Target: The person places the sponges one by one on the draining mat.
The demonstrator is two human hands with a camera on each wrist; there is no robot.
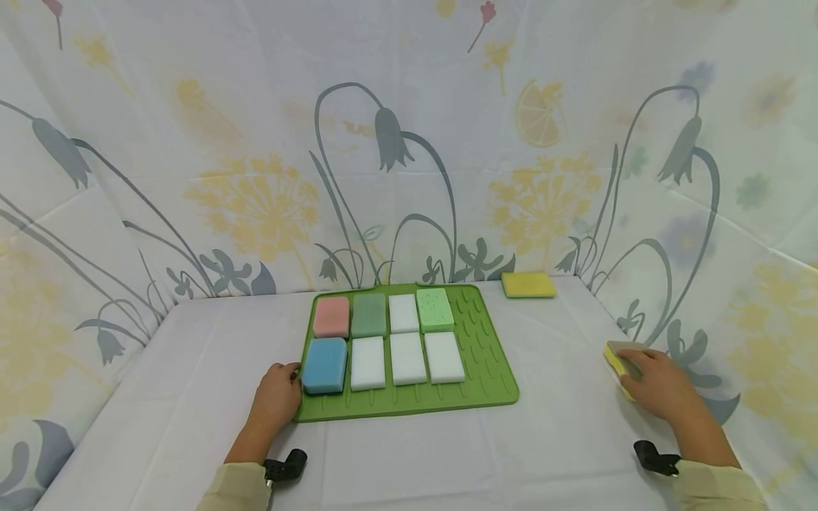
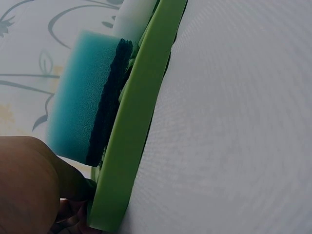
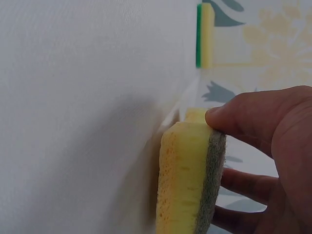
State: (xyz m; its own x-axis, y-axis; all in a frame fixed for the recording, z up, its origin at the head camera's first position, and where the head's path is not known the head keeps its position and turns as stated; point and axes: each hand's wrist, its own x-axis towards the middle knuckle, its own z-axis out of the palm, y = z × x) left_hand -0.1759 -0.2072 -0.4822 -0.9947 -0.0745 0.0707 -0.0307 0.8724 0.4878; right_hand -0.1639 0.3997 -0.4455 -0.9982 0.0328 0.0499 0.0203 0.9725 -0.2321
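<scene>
A green ridged mat (image 1: 492, 376) with a raised rim lies on the table, bearing several sponges. At its left edge my left hand (image 1: 279, 394) grips the rim, thumb against the side in the left wrist view. Right beside those fingers sits a blue sponge (image 1: 324, 365) with a dark scouring layer underneath (image 2: 105, 102). Far to the right, my right hand (image 1: 658, 383) holds a yellow sponge (image 3: 183, 180) with a grey scouring side. The thumb presses one end of it, while other fingers show behind the grey side. Its lower end is cut off in the right wrist view.
On the mat are a pink sponge (image 1: 331, 317), a dark green one (image 1: 368, 315), a speckled light green one (image 1: 435, 310) and several white blocks (image 1: 368, 363). A yellow sponge with a green side (image 1: 528, 285) lies by the patterned cloth backdrop (image 1: 473, 142).
</scene>
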